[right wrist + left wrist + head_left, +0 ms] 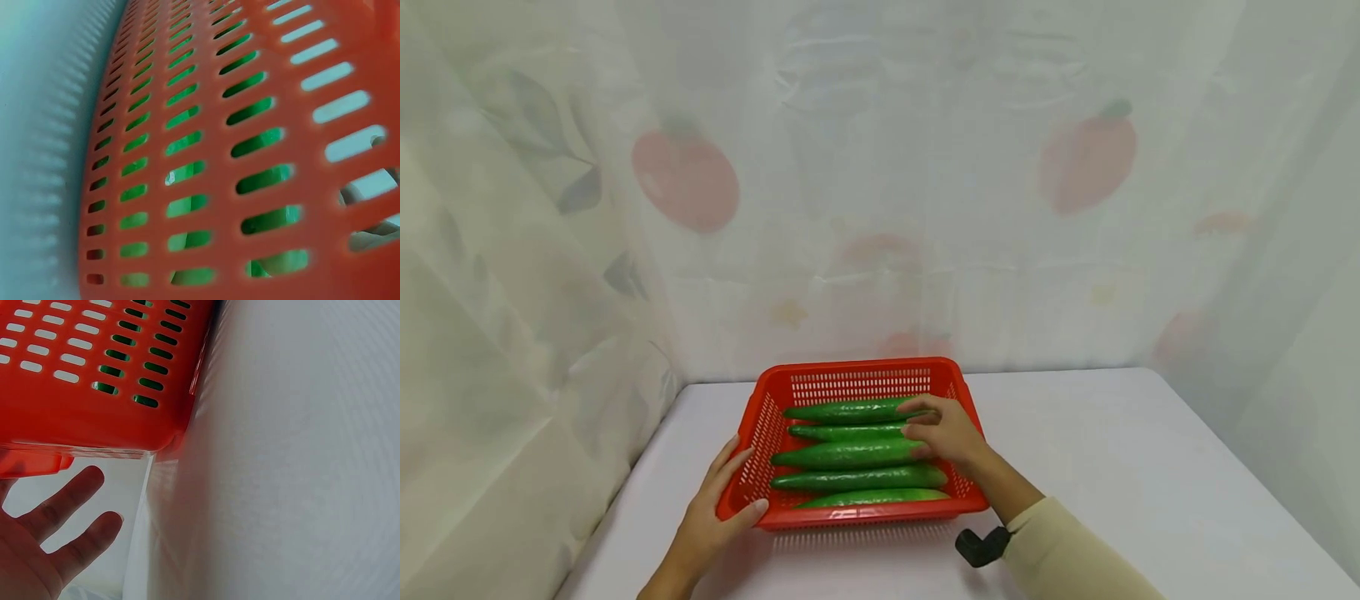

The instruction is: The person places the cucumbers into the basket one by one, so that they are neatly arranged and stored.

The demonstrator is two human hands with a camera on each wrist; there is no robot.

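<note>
Several green cucumbers (pixel 846 455) lie side by side, crosswise, in a red slotted plastic basket (pixel 865 514). My right hand (pixel 951 433) is over their right ends, fingers bent and spread, with the fingertips close to the rear and middle cucumbers. It covers some of those ends; whether it touches them is unclear. At the basket's left front corner is my left hand (pixel 707 512), its fingers along the outer left side and its thumb by the front rim. In the left wrist view two spread fingers (pixel 65 503) show beside the red wall. Through slots in the right wrist view, green cucumbers (pixel 184 144) show.
The basket stands on a white-covered table (pixel 1075 467), near its back edge. A pale curtain (pixel 880 200) printed with fruit hangs behind, and draped cloth (pixel 512 333) rises at the left. A black strap piece (pixel 981 547) sticks out at my right cuff.
</note>
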